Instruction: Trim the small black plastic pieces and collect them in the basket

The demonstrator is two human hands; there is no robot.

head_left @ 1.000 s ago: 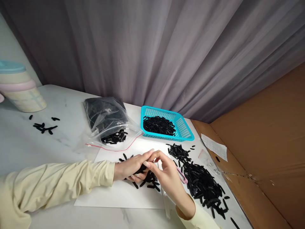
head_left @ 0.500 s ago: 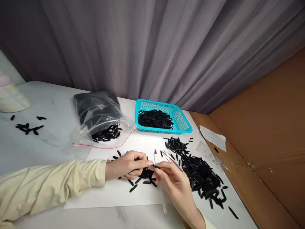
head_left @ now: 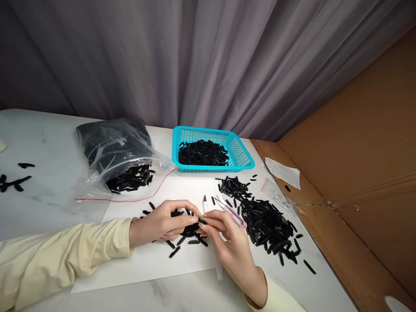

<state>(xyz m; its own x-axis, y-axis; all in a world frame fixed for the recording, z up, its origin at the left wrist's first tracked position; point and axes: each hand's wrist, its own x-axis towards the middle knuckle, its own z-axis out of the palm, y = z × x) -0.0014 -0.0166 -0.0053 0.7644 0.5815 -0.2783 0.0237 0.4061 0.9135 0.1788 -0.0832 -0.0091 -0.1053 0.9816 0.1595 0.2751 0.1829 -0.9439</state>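
Note:
Above a white sheet (head_left: 130, 264), my left hand (head_left: 165, 222) and my right hand (head_left: 229, 242) meet fingertip to fingertip. Both pinch one small black piece (head_left: 202, 221) between thumb and fingers. Under and around my left hand lie loose black pieces (head_left: 174, 251), partly hidden by it. Beside my right hand are pink-handled snips (head_left: 238, 218) and a white craft knife (head_left: 206, 203), whose lower part my hand partly covers. A large heap of black pieces (head_left: 268, 227) spreads to the right of my right hand.
A blue basket (head_left: 212, 168) holding black pieces stands at the back. Left of it lies a clear zip bag (head_left: 97, 186) with black contents. Several black pieces lie far left. Cardboard (head_left: 357, 151), a paper slip (head_left: 282, 172) and a small plastic bag (head_left: 276, 193) are on the right.
The view has shifted, so the table items appear farther left. My hands have drawn closer together around the black piece, and more of the pink snips shows.

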